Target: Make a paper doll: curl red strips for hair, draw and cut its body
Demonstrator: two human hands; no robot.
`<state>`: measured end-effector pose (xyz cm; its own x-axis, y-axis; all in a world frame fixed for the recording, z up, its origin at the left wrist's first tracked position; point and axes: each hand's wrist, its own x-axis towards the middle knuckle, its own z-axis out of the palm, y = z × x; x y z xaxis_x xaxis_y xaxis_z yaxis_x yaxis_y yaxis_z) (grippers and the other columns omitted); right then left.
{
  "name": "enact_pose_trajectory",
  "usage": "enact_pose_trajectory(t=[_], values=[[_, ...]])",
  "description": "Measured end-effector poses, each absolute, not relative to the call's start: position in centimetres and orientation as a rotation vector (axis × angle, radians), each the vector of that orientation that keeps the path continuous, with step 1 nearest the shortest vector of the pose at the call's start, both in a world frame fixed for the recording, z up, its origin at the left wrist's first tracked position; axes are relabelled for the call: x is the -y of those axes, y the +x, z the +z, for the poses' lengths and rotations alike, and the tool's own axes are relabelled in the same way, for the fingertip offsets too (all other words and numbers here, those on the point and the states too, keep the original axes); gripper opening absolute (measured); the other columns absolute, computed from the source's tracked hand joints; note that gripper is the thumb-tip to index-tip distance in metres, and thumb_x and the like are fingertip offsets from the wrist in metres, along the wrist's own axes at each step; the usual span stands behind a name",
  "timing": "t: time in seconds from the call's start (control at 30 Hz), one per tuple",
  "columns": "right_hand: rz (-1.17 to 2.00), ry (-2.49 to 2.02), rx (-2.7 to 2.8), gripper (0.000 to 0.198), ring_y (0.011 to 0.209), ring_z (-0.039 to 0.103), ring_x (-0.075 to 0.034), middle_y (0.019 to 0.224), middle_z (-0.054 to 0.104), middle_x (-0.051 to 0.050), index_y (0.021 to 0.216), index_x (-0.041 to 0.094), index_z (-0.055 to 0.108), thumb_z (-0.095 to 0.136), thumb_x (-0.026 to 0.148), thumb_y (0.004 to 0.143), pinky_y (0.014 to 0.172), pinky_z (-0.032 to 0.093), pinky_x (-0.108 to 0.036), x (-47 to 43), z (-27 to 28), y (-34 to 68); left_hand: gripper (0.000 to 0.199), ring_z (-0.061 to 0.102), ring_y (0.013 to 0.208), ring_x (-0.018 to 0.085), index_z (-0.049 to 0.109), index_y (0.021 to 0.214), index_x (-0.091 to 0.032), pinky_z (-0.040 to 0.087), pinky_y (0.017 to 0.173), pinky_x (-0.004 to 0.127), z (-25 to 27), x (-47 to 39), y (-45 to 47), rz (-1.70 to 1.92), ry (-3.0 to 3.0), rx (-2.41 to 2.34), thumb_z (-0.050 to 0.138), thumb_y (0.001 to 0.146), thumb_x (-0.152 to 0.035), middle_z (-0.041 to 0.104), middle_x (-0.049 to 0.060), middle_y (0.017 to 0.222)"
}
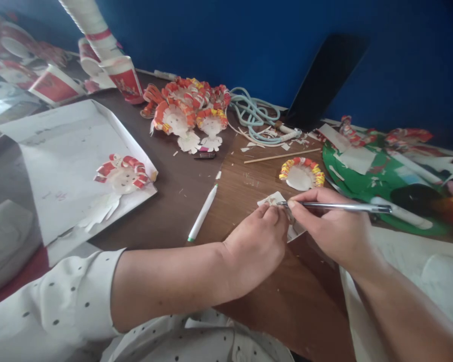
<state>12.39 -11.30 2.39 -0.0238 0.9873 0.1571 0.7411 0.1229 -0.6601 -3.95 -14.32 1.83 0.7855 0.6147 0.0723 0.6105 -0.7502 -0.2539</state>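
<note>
In the head view my right hand (334,231) is closed round a pen (342,206) with a clear, shiny barrel. The pen's tip reaches a small piece of white paper (274,197) on the table. My left hand (258,246) presses that piece down with its fingers together, hiding much of it. Just beyond my hands lies a white paper disc (300,177) with a curled red and yellow paper rim. To the left of my left hand rests a white marker (203,213) with green ends.
Paper figures with curled red rims (173,118) are piled near the blue wall, beside a coiled pale-blue cable (252,110). A thin stick (283,156) and paper scraps lie nearby. Left are paper cups (124,78) and a white paper tray (60,151); right, a green disc (381,176).
</note>
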Motion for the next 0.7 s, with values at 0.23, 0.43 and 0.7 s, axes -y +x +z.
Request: enact_pose_trajectory(t=[0.23,0.43,0.7], values=[[0.512,-1.644,1.825,0.012,0.068,0.067,-0.019,0.078,0.072,-0.003,0.082,0.020,0.069,0.063,0.031,0.080,0.063,0.051,-0.030,11.44,2.23,12.26,0.039,0.052,0.123,0.023,0.063,0.126,-0.011,0.044,0.102,0.034,1.83,14.27,-3.99,0.035,-2.728,0.942,0.046,0.092,-0.020,0.056,0.013,0.137],[0.449,-1.610,1.861,0.012,0.071,0.067,-0.020,0.080,0.073,-0.004,0.083,0.020,0.069,0.064,0.031,0.081,0.065,0.052,-0.031,11.52,2.15,12.03,0.041,0.053,0.120,0.023,0.061,0.128,-0.008,0.047,0.096,0.032,1.76,14.39,-4.03,0.028,-2.739,0.955,0.045,0.091,-0.018,0.058,0.016,0.134],[0.391,-1.598,1.879,0.013,0.073,0.068,-0.021,0.081,0.073,-0.005,0.084,0.020,0.068,0.063,0.032,0.082,0.068,0.052,-0.033,11.39,1.83,11.85,0.038,0.054,0.119,0.026,0.065,0.123,-0.009,0.046,0.095,0.034,1.71,14.22,-4.01,0.023,-2.770,0.932,0.048,0.090,-0.020,0.058,0.017,0.133]])
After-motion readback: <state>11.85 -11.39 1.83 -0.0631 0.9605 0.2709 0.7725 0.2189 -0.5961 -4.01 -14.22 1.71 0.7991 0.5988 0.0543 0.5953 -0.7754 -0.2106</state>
